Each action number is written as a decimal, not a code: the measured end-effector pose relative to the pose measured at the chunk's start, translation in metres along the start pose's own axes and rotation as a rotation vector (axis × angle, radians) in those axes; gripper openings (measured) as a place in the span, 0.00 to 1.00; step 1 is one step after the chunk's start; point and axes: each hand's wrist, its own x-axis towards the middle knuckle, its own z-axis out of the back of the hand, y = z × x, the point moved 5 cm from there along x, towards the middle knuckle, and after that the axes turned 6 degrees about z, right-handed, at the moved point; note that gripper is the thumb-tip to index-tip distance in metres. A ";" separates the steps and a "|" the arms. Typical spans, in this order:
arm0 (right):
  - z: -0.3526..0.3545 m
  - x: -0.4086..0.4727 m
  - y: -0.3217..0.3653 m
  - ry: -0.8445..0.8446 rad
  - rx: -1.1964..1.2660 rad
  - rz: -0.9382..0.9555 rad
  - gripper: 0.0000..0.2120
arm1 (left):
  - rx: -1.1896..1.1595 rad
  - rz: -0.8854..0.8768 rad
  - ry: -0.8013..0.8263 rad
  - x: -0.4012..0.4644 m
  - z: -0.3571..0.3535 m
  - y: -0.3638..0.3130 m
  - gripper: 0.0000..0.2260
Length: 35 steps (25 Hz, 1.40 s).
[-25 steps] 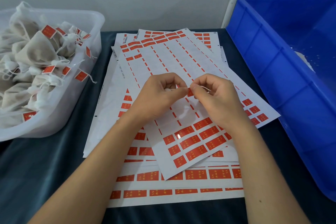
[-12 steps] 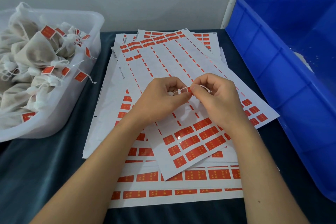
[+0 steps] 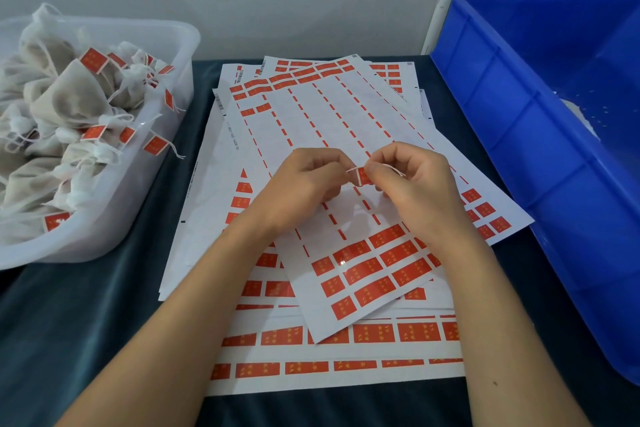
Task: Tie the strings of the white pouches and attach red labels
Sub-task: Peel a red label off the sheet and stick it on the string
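- The dark teal cloth-covered table (image 3: 86,322) carries everything before you.
- The big blue plastic crate (image 3: 540,135) stands along your right, and a patch of something white shows in it by the frame edge; what it is cannot be told.
- The translucent white plastic tub (image 3: 166,121) sits at your left, heaped with white fabric drawstring pouches (image 3: 69,104), many of them with small red labels on their strings.
- The fanned stack of white sticker sheets (image 3: 339,135) lies between tub and crate. The top sheet is mostly peeled, with rows of red rectangular stickers (image 3: 374,267) left at its near end and a few at its far end.
- Your left hand (image 3: 298,191) is over the top sheet with its fingers curled, pinching the left side of the thin white string (image 3: 351,170).
- Your right hand (image 3: 415,184) is just beside it, fingers curled, thumb and forefinger pinching the small red label (image 3: 363,176) folded on that string; a short end of string lies across your right fingers.
- The label and string are held between your two hands, above the middle of the top sheet. The pouch on that string is hidden by your hands.
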 end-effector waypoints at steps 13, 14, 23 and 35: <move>-0.002 -0.002 0.005 0.051 0.000 0.009 0.04 | 0.096 -0.128 -0.200 0.000 0.001 -0.002 0.08; -0.002 -0.002 0.005 0.052 0.005 0.006 0.04 | 0.099 -0.133 -0.201 0.000 0.001 -0.003 0.08; -0.003 -0.001 0.005 0.062 0.013 0.013 0.04 | 0.064 -0.113 -0.228 0.000 0.001 -0.003 0.06; -0.002 -0.001 0.005 0.033 -0.032 0.053 0.07 | 0.082 -0.129 -0.167 0.000 -0.003 -0.002 0.08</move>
